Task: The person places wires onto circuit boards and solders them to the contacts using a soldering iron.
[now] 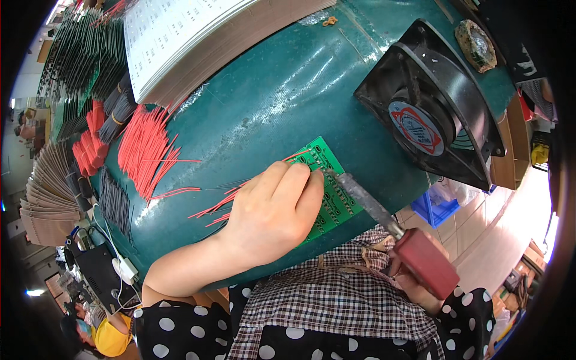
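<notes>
A green circuit board (341, 204) with rows of small parts lies on the table near its front edge. My left hand (270, 207) is closed over its left side, pinching thin wires (217, 205); red and black ends stick out to the left of the hand. One red wire end shows above my fingers, over the board. My right hand (414, 289), partly hidden behind the handle, grips a soldering iron (427, 263) with a red handle and a worn grey shaft. The iron's tip meets the board close to my left fingertips.
A black fan (420, 114) stands at the right, beside a stone-like lump (476, 45). Red wires (144, 153) and black wires (114, 201) lie in piles at the left. A thick stack of printed sheets (222, 51) is behind. A blue bin (436, 207) sits below the table's right edge.
</notes>
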### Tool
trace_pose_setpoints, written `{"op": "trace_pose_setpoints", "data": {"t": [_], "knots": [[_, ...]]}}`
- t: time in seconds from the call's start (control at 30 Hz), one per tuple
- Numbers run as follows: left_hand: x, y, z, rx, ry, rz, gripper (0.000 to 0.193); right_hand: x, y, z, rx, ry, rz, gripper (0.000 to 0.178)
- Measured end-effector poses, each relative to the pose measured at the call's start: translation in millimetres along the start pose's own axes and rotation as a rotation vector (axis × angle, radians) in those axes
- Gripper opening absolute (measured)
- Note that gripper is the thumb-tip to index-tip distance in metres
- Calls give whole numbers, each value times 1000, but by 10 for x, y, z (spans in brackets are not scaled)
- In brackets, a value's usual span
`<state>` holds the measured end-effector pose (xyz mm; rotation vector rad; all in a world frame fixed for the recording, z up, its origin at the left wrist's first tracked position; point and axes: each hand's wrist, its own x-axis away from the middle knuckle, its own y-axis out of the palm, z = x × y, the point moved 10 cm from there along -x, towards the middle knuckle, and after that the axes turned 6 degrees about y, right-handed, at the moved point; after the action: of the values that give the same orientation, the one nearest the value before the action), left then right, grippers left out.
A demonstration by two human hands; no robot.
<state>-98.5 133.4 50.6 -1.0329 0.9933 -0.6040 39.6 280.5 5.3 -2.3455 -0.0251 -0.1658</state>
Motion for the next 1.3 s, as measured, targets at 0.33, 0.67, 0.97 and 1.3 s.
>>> {"op": "trace_pose_setpoints", "data": {"t": [0.33,0.67,0.97,1.3], "knots": [[28,-38,-37,29,-57,-78,25,233,-38,261,-826,577,-36,50],[675,-712,-623,-157,-357,73,16,242,-110,346,-779,131,288,59],[2449,-1460,-1391,-516,-838,27,7,275,-121,291,-801,154,302,54],[1193,-941,-1110,-96,-396,116,24,136,-111,198,-841,59,280,57]]}}
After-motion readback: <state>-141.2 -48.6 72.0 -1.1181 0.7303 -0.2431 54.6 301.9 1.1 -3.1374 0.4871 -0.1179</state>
